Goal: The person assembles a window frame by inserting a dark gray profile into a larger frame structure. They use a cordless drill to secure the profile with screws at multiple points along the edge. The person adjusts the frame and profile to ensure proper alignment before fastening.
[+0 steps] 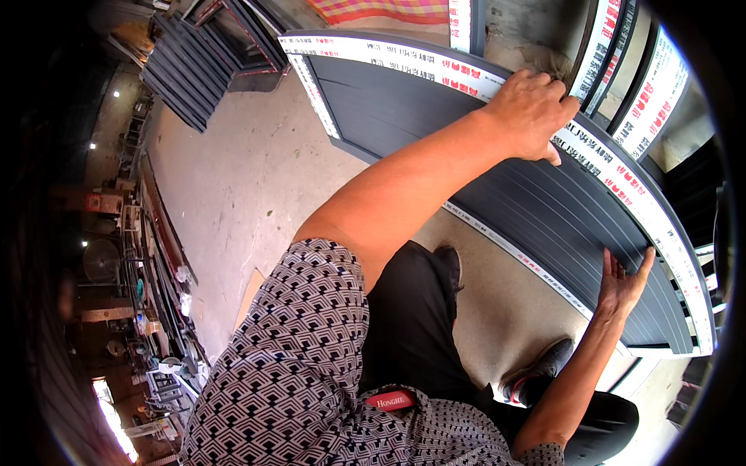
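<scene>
A long dark grey panel (381, 97) with slats, framed in profiles covered with printed white protective film, stands on its edge before me. My left hand (532, 113) is closed over the panel's upper frame edge, fingers bent across the top and thumb on the near side. Farther right, my right hand (622, 287) lies against the slatted face near the frame's inner edge. Its fingers and thumb are stretched apart, and nothing shows between them. The far side of the panel is hidden.
Behind the panel stand several film-covered frame profiles (649, 97). Stacked dark profiles (179, 70) and frames lie on the concrete floor (225, 179) at the far left. Tools and long bars (159, 256) line the left side. My shoes (540, 365) are close below the panel.
</scene>
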Motion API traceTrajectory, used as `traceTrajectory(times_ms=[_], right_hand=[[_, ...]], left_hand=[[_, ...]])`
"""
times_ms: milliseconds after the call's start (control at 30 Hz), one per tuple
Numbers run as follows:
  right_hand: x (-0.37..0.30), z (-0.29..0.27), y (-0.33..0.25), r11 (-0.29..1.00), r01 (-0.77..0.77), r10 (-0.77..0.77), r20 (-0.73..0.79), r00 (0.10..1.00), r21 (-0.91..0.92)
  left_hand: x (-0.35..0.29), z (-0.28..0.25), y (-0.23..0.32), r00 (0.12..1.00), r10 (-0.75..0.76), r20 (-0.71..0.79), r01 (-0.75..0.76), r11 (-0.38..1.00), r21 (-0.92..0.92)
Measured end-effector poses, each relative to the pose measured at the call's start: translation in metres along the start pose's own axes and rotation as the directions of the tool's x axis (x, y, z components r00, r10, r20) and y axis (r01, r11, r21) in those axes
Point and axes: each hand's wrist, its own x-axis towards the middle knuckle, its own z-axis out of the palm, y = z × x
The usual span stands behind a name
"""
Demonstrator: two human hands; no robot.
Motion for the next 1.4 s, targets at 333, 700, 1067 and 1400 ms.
traceTrajectory(times_ms=[333, 700, 1067, 1400], right_hand=[[-0.01, 0.017, 0.014, 0.998, -0.031, 0.036, 0.087, 0.996, -0.051], [-0.018, 0.04, 0.003, 0.993, -0.098, 0.089, -0.128, 0.988, -0.069], [-0.024, 0.024, -0.014, 0.968, -0.21, 0.202, -0.067, 0.977, -0.14], [-0.017, 0.012, -0.026, 0.919, -0.253, 0.259, -0.021, 0.966, -0.302]], left_hand=[[0.006, -0.007, -0.006, 0.999, 0.038, 0.022, -0.038, 0.999, 0.005], [0.074, -0.042, -0.043, 0.681, 0.073, 0.729, 0.386, 0.81, -0.442], [0.118, 0.014, -0.023, 0.355, 0.061, 0.933, 0.743, 0.588, -0.321], [0.117, 0.014, -0.016, 0.346, -0.03, 0.938, 0.853, 0.425, -0.301]])
